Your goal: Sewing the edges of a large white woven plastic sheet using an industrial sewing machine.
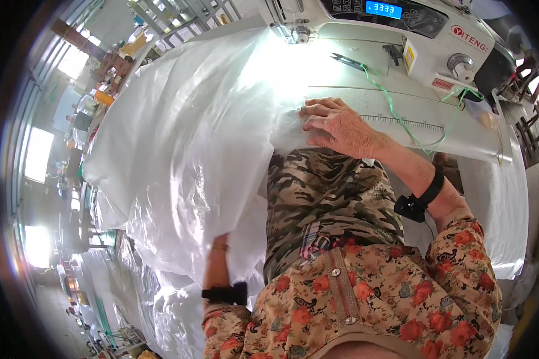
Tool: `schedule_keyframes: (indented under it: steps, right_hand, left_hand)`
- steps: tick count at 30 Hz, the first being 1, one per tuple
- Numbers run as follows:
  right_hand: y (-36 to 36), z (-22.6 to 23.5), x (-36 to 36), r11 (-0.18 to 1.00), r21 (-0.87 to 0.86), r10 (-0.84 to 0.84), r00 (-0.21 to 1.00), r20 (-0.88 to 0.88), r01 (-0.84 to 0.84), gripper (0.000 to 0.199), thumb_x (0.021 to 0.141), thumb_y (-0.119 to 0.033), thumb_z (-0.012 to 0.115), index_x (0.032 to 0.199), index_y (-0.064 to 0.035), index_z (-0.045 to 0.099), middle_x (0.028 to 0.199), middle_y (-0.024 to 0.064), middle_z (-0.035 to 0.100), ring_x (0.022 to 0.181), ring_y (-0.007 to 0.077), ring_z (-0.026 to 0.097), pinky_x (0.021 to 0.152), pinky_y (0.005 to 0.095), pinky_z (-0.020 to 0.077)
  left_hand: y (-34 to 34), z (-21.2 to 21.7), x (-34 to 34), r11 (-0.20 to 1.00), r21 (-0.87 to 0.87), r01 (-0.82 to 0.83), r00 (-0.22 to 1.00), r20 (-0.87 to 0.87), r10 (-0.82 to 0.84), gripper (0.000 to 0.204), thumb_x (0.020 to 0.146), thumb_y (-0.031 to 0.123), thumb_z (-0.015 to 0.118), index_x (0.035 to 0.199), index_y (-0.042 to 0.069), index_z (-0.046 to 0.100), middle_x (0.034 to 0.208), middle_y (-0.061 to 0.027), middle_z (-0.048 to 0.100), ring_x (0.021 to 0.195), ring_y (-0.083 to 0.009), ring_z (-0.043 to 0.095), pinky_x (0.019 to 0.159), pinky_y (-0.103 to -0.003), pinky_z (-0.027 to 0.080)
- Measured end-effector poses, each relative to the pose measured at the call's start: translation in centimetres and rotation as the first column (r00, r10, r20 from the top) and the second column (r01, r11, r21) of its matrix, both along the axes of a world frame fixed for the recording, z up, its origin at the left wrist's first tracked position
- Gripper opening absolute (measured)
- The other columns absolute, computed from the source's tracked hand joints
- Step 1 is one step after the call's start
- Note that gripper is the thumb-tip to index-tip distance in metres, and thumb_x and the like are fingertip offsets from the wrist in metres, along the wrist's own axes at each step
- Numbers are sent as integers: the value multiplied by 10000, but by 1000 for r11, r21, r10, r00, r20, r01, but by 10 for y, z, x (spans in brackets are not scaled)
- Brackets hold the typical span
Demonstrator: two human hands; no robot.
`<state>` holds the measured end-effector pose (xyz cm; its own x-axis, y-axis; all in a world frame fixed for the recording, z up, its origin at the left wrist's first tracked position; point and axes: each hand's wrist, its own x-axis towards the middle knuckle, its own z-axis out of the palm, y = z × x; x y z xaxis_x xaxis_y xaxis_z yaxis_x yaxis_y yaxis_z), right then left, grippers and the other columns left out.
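A large translucent white plastic sheet [179, 149] spreads over the left of the sewing machine table and drapes down toward my lap. My right hand [341, 127] rests on the sheet's edge at the front of the table, fingers apart and slightly bent. My left forearm goes up behind the hanging sheet, which hides the left hand, so its fingers cannot be seen. The white sewing machine [365, 24] stands at the far side, its bright lamp washing out the needle area.
On the tabletop [335, 99] lie dark thread snips [347, 60] and a tangled green cord [395, 107]. A printed ruler scale [401, 121] runs along the front. More plastic sheeting [497, 203] hangs at the right. Cluttered benches and bright windows [37, 154] are at the left.
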<state>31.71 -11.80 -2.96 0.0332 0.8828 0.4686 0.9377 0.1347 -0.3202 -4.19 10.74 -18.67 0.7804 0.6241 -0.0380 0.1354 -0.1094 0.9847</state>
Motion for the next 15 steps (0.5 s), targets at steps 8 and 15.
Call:
schedule_keyframes:
  steps: [8,15]
  right_hand:
    - [-1,-17,-4,998,61,20,983,-185,-8,237,894,-272,644,1023,-74,664,1248,76,615,1235,278,515,1069,434,350]
    - [16,-21,-33,935,293,34,772,-635,200,258,891,-138,635,1129,-40,617,1152,131,652,1126,295,589,939,397,481]
  left_hand:
    - [30,141,69,427,559,711,436,-826,356,390,887,355,648,1124,46,649,1007,-163,678,919,-342,638,843,-458,485]
    - [-142,206,150,288,919,271,901,-136,-412,423,847,135,674,1235,3,569,1243,-169,585,1174,-356,545,1000,-426,435]
